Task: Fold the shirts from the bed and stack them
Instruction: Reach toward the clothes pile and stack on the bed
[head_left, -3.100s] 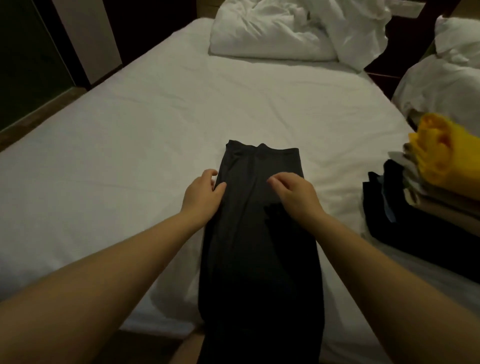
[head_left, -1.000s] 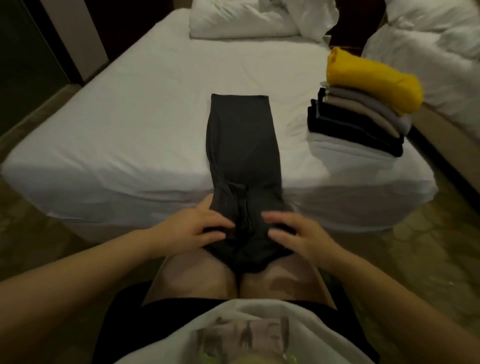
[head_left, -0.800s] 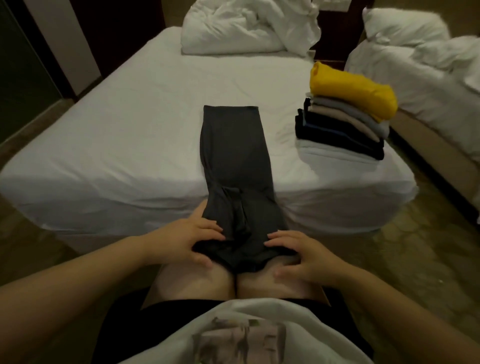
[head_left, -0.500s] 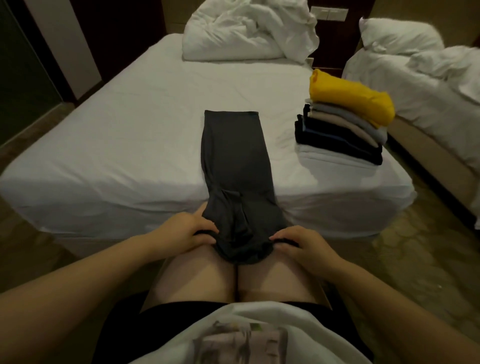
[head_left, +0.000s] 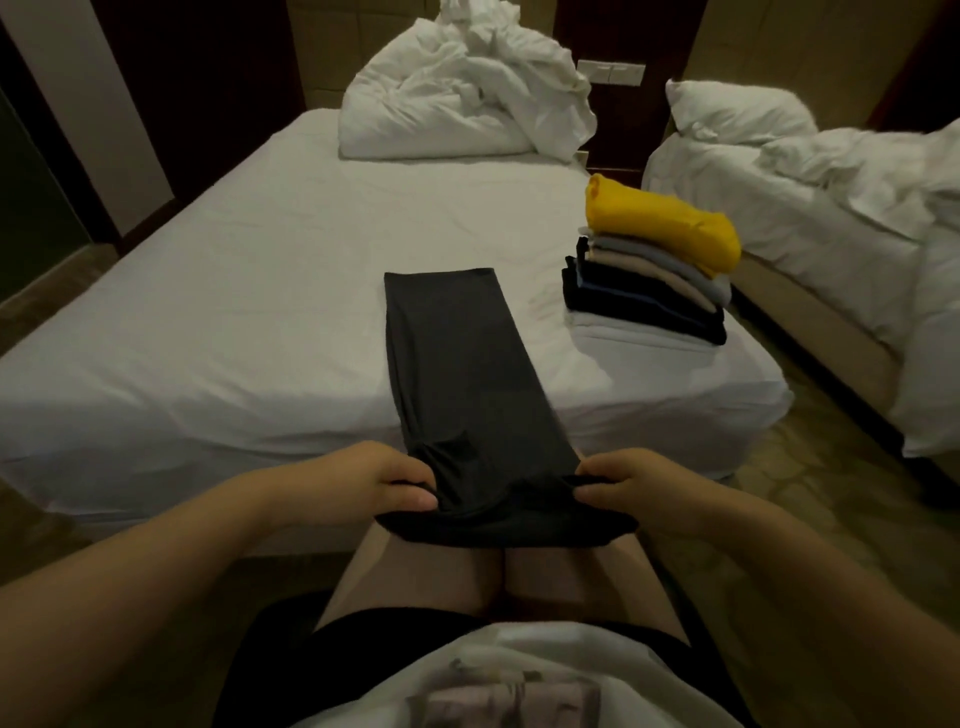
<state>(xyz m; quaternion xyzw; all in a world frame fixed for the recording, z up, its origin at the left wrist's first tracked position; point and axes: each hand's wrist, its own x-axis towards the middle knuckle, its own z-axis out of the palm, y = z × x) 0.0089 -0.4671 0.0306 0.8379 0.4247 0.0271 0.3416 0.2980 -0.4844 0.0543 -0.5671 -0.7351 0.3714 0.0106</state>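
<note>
A dark grey shirt (head_left: 462, 364), folded into a long narrow strip, lies lengthwise on the white bed (head_left: 234, 291) and hangs over its near edge. My left hand (head_left: 384, 478) grips the strip's lower left corner. My right hand (head_left: 628, 486) grips the lower right corner. The bottom hem is lifted and stretched between both hands, above my knees. On the bed's right side stands a stack of folded shirts (head_left: 649, 291), with white at the bottom, dark ones in the middle, and a yellow shirt (head_left: 665, 228) on top.
A crumpled white duvet and pillow (head_left: 462, 109) lie at the head of the bed. A second bed (head_left: 841, 218) with rumpled white bedding stands to the right across a narrow floor gap. I stand against the foot of the bed.
Both hands went from smoothing the shirt on the bed to its hanging lower end, took hold of the two bottom corners and raised the hem. The camera view tilted up.
</note>
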